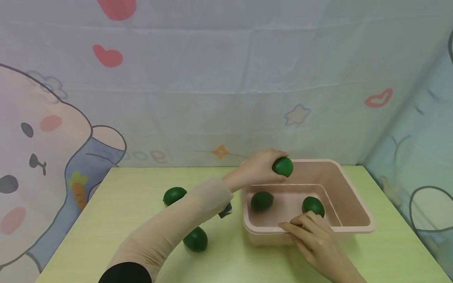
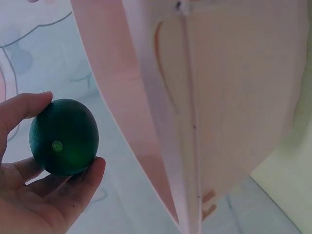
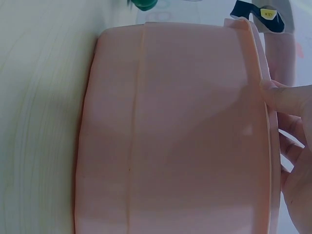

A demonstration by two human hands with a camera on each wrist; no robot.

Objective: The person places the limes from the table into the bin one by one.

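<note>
Pink and probably light, the bin (image 1: 354,229) is pinched at its near rim by the right hand (image 1: 316,243), while above it the left hand (image 1: 260,167) grips a green fruit (image 1: 283,167), likely firm, best held round its middle.

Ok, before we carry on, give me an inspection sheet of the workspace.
Surface: pale yellow-green table, wood-grained in the right wrist view.
Job's things: pink tub on the table, with two green fruits inside; two more fruits lie to its left.
Clutter: nothing seen.
Hands: left hand grips a fifth fruit; right hand holds the tub's near rim.
Cables: nothing seen for certain.
Surroundings: cartoon-printed cloth behind the table.
</note>
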